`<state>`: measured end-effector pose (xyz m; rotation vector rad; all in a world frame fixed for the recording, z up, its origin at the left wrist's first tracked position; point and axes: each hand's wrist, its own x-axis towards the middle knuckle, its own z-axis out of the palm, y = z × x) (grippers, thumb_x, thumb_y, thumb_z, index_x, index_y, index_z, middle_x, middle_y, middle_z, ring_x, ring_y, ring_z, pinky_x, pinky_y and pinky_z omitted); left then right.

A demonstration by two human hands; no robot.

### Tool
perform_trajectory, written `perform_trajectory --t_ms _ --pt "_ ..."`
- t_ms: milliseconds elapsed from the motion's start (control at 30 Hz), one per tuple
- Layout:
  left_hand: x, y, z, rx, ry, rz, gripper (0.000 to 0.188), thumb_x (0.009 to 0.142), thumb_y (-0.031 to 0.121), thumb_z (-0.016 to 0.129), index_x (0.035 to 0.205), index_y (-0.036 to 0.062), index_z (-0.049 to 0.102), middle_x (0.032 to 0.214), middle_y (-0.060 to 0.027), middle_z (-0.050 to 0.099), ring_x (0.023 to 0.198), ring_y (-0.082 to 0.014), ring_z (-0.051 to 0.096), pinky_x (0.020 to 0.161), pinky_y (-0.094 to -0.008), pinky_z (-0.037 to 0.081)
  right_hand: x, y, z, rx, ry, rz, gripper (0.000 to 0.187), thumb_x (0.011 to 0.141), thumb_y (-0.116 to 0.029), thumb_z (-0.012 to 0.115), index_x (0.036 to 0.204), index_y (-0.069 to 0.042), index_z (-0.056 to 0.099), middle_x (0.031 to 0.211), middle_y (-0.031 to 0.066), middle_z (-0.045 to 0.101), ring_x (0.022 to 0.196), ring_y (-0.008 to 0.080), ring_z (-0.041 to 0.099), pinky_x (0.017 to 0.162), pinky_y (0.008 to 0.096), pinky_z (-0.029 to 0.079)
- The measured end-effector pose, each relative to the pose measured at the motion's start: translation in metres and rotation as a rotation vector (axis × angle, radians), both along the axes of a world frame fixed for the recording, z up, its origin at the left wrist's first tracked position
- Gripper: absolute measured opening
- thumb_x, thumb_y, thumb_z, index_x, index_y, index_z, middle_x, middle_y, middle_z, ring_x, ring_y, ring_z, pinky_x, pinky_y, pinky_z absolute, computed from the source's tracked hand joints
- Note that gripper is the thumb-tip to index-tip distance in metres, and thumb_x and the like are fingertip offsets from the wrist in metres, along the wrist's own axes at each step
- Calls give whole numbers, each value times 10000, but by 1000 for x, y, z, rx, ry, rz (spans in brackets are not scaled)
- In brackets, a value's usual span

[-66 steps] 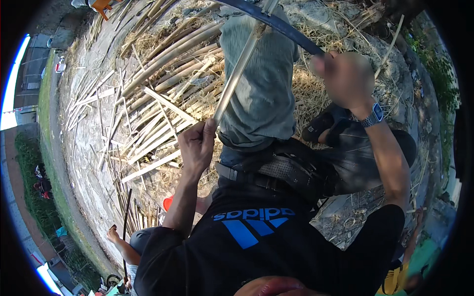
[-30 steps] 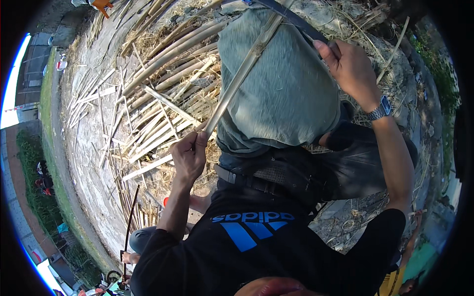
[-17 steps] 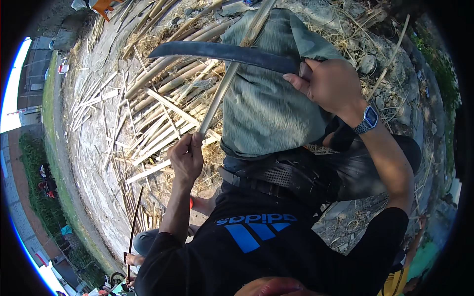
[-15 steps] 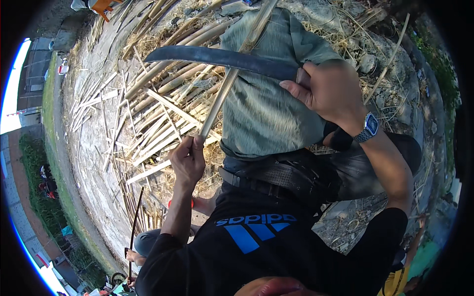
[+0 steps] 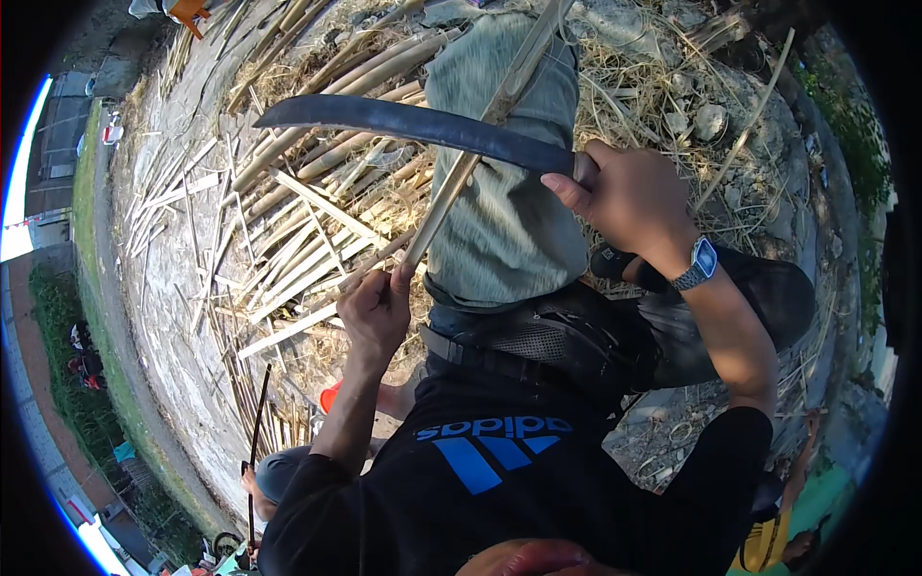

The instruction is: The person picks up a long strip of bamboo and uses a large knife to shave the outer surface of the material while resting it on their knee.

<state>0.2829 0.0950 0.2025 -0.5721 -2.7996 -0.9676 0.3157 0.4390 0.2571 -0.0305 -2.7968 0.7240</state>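
Over the cloth (image 5: 509,235): blade (image 5: 411,120) nearer your left hand (image 5: 375,312) than one second ago

Your left hand, left of the cloth, clamps the bamboo strip (image 5: 444,207) crossing it; your right hand (image 5: 639,199), right of it, grips the handle (image 5: 585,169).

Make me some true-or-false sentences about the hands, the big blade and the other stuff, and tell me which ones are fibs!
1. The right hand holds the dark curved blade. True.
2. The left hand is empty. False: it grips a long pale strip.
3. The watch is on the left arm. False: it is on the right arm.
4. In the picture, the dark curved blade crosses in front of the long pale strip. True.
5. The cloth behind the long pale strip is bright red. False: it is grey-green.
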Motion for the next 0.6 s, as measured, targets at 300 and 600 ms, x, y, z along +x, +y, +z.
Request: perform_trajectory --t_ms 300,600 --pt "-1 5 -1 8 52 -1 428 910 171 772 581 10 551 465 -67 444 421 -122 357 430 -334 306 -33 57 4 59 18 -250 666 986 -613 550 635 -50 599 475 95 535 448 293 589 463 396 469" --pt "-7 -12 1 23 -1 -27 454 948 203 739 602 13 515 488 -62 397 467 -126 309 443 -329 306 -21 60 -22 256 144 94 588 887 -674 645 696 -117 641 493 42 580 482 253 642 490 367 529"
